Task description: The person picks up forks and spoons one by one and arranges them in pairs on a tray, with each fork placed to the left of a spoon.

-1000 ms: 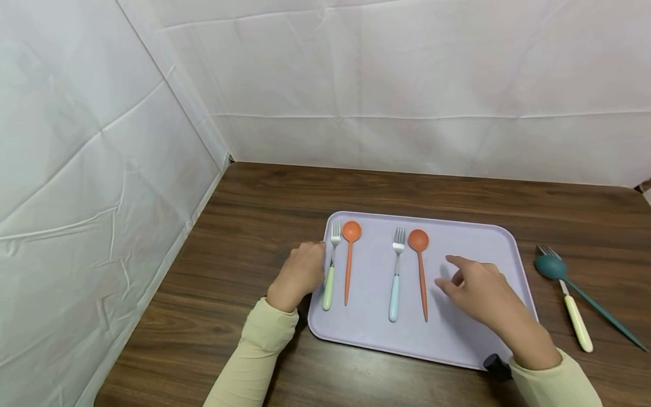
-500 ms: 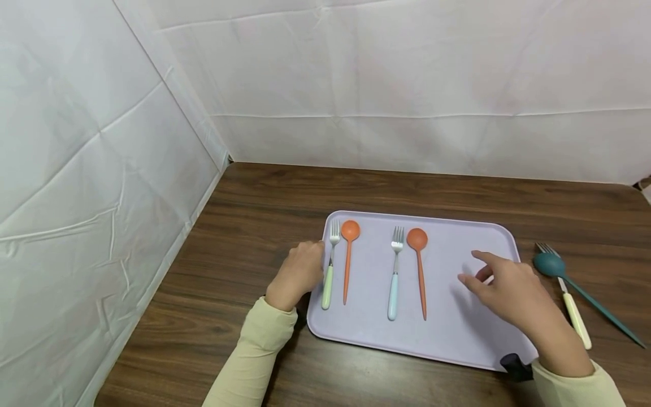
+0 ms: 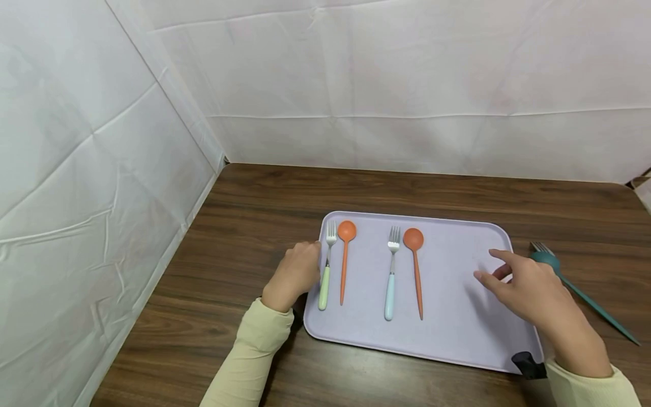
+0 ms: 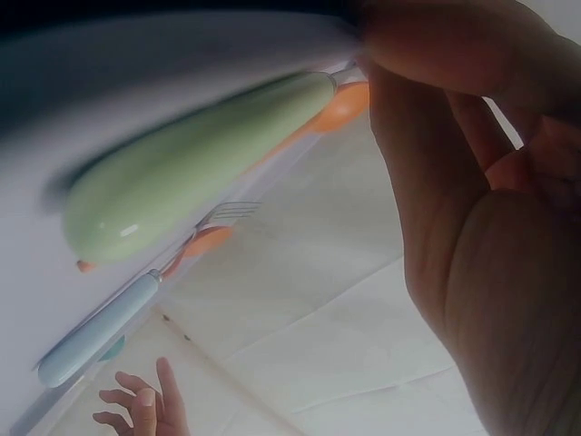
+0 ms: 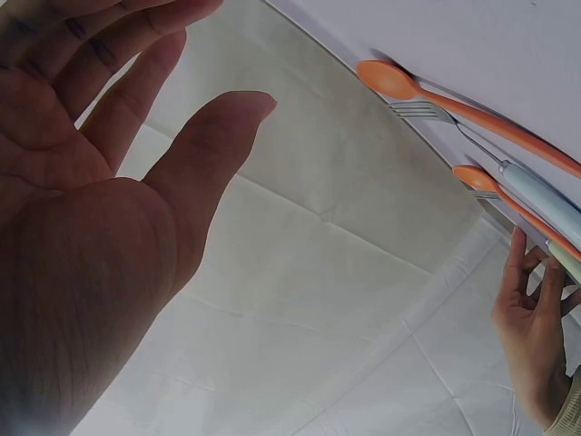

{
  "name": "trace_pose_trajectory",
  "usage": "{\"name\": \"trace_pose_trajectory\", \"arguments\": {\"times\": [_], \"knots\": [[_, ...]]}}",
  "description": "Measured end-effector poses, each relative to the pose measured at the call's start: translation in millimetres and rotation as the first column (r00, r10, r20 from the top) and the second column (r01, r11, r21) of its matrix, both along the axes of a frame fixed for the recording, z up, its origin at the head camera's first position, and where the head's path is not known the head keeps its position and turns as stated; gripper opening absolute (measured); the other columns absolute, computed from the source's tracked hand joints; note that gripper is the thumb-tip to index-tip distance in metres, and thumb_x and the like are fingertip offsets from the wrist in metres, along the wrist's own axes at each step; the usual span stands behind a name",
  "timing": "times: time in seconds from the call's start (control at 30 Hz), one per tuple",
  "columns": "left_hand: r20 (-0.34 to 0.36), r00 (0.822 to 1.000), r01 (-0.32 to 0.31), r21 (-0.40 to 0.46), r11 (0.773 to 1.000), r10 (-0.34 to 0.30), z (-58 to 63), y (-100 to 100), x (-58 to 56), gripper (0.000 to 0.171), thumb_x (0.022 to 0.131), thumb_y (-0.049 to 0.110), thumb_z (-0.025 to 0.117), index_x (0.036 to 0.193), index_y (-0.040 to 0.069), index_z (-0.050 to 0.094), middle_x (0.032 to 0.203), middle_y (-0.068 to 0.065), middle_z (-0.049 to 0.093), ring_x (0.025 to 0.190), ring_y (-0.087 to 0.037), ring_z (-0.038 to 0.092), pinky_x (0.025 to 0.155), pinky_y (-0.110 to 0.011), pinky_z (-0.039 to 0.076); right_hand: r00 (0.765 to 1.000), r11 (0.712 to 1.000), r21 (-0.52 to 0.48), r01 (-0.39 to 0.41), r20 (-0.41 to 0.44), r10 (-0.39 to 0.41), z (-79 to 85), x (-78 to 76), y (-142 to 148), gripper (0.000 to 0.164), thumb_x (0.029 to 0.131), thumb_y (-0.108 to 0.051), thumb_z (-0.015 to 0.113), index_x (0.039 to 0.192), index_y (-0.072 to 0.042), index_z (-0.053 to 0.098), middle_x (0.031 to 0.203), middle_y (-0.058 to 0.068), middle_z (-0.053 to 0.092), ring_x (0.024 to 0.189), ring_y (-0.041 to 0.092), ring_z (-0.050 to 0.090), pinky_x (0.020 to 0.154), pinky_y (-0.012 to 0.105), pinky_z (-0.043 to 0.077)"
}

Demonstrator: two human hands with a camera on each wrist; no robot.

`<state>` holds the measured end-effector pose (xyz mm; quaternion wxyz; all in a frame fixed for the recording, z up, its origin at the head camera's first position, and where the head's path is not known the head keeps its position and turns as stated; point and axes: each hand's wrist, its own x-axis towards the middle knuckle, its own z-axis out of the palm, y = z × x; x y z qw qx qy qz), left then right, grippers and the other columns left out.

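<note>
A lilac tray (image 3: 452, 265) lies on the wooden table, bearing two forks and two orange spoons. My left hand (image 3: 295, 271) grips the tray's left rim, its thumb and finger meeting there in the left wrist view. Beside it lies a fork with a green handle (image 3: 324, 288), then an orange spoon (image 3: 347, 230). Farther right are a fork with a light blue handle (image 3: 389, 297) and a second orange spoon (image 3: 413, 240). My right hand (image 3: 534, 291) hovers over the tray's right edge, fingers loosely spread and holding nothing.
Right of the tray, a teal spoon (image 3: 595, 305) lies across a fork (image 3: 542, 247), whose handle my right hand and forearm hide. White cloth walls (image 3: 381, 85) stand behind and on the left of the table. A black strap piece (image 3: 528, 364) shows by the right wrist.
My right hand has moved right, from beside the second orange spoon to the tray's right edge. My left hand stays at the left rim. The head view has shifted slightly.
</note>
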<state>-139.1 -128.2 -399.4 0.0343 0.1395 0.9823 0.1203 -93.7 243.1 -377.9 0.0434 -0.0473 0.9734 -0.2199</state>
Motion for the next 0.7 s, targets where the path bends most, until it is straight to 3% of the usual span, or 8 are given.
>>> {"name": "trace_pose_trajectory", "arguments": {"times": [0.2, 0.53, 0.7], "knots": [[0.021, 1.000, -0.014, -0.002, 1.000, 0.014, 0.2, -1.2, -0.7, 0.015, 0.079, -0.004, 0.059, 0.094, 0.000, 0.061, 0.074, -0.010, 0.053, 0.068, -0.023, 0.055, 0.057, -0.038, 0.049, 1.000, 1.000, 0.015, 0.001, 0.010, -0.001, -1.2, -1.9, 2.6, 0.071, 0.086, -0.050, 0.057, 0.129, 0.006, 0.047, 0.089, 0.010, 0.068, 0.064, 0.017, 0.055, 0.050, 0.032, 0.039], [0.006, 1.000, -0.002, 0.004, 1.000, 0.002, 0.7, -1.0, 0.8, 0.014, 0.079, -0.005, 0.059, 0.092, 0.000, 0.061, 0.072, -0.010, 0.053, 0.067, -0.023, 0.055, 0.057, -0.038, 0.049, 0.998, 0.998, 0.064, 0.028, 0.062, -0.032, -2.1, -0.7, 21.7, 0.078, 0.085, -0.057, 0.055, 0.130, 0.007, 0.044, 0.094, 0.011, 0.067, 0.082, 0.036, 0.059, 0.052, 0.041, 0.042], [-0.008, 1.000, 0.004, 0.010, 1.000, -0.004, 0.9, -0.7, 0.9, 0.016, 0.078, -0.005, 0.059, 0.094, -0.001, 0.061, 0.073, -0.010, 0.053, 0.068, -0.024, 0.056, 0.057, -0.039, 0.049, 0.998, 0.996, 0.075, 0.038, 0.056, -0.042, -0.9, -0.4, 27.7, 0.079, 0.084, -0.060, 0.054, 0.130, 0.003, 0.045, 0.094, 0.011, 0.067, 0.084, 0.037, 0.059, 0.052, 0.043, 0.041]]}}
